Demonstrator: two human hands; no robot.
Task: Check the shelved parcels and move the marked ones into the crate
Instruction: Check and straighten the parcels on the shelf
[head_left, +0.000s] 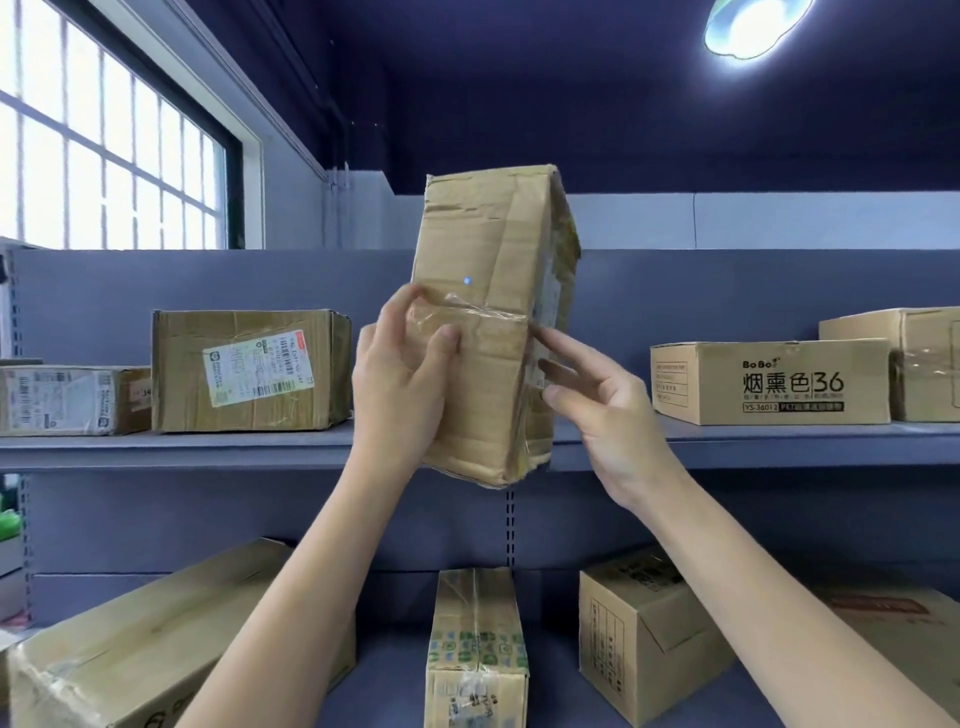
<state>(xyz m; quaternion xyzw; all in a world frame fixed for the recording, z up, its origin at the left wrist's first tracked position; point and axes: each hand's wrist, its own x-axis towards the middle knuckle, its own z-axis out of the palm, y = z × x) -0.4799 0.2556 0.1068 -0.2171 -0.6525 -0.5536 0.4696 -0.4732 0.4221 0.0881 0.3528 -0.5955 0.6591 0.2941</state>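
Parcel (483, 332) stands on end at the frame's centre, lifted in front of the upper shelf (182, 449). Left hand (402, 384) grips its near face; right hand (597, 395), fingers straight, touches its 3 o'clock side. Checking step, it seems: next, turn it to find any mark; no crate in view

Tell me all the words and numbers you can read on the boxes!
"BoBo" – on the printed box on the upper shelf, right.
"烟熏色 36" – same box, big print.
"YS-36012" – same box, bottom strip; the rest of the strip is too blurred.
White shipping label on the upper-left box: too small to read.
Held parcel: only a tiny blue dot, no readable text.
Lower-shelf boxes: print too blurred.
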